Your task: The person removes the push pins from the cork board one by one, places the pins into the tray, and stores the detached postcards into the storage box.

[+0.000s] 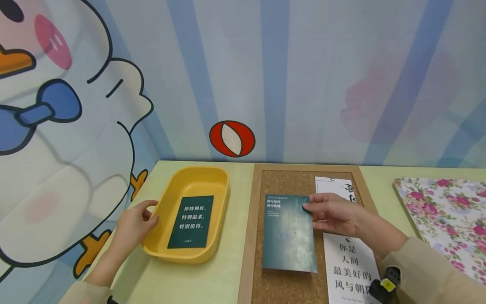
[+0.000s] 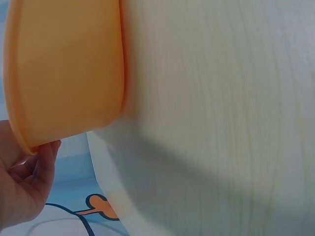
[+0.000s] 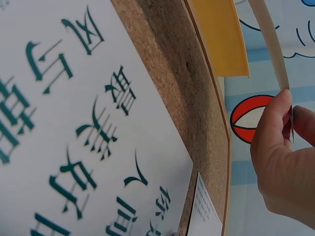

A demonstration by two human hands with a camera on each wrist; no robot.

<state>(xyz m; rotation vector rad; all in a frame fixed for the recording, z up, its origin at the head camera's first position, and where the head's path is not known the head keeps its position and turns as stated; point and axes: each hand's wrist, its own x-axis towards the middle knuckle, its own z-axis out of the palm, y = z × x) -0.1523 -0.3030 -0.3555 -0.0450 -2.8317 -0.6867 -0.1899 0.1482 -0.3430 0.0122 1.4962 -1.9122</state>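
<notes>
Nearest the head camera, a white sheet (image 1: 351,270) lies on the cork board (image 1: 288,291) at the lower right, printed in large dark characters that read 你是 / 人间 / 最美好的 / 风与朝阳; the last is partly cut off. Just left of it, a dark teal card (image 1: 289,236) carries the line "LIFE IS BRIGHT" above white characters too small to read surely. The right hand (image 1: 334,213) pinches this card's upper right corner between thumb and fingers, forearm reaching in from the lower right, and holds it over the cork. Another dark green card (image 1: 191,227) lies flat inside the yellow tray (image 1: 224,198), reading 你特别好, 特别温柔, 特别值得. The left hand (image 1: 133,226) grips the tray's left rim, thumb on top and fingers curled beneath, its forearm coming from the lower left over the pale wooden table (image 1: 212,283).
</notes>
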